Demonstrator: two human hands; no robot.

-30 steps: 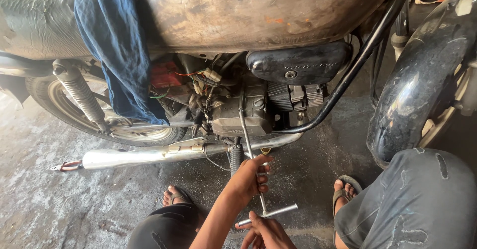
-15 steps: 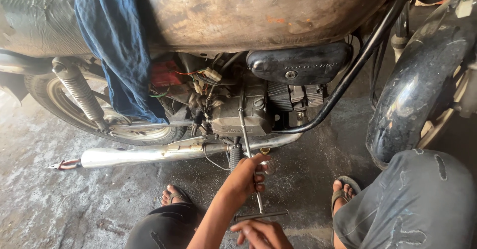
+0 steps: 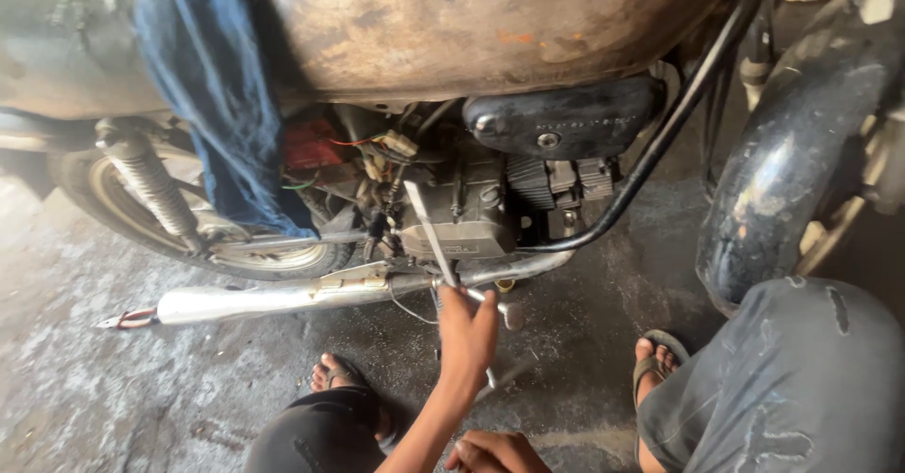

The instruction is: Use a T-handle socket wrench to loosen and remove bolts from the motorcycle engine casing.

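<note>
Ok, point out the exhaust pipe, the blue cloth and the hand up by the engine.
exhaust pipe [image 3: 273, 298], head view, middle of the silver muffler.
blue cloth [image 3: 222, 105], head view, middle of the hanging fabric.
left hand [image 3: 468, 336], head view, back of the hand.

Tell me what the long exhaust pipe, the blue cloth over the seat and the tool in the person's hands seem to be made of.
Exhaust pipe: metal, probably chromed steel, shiny silver but dusty. Blue cloth: woven fabric, likely denim, hanging in soft folds. Tool: bare grey metal rod, dull sheen; the left hand grips its upper part and the right hand sits by its lower end.
</note>
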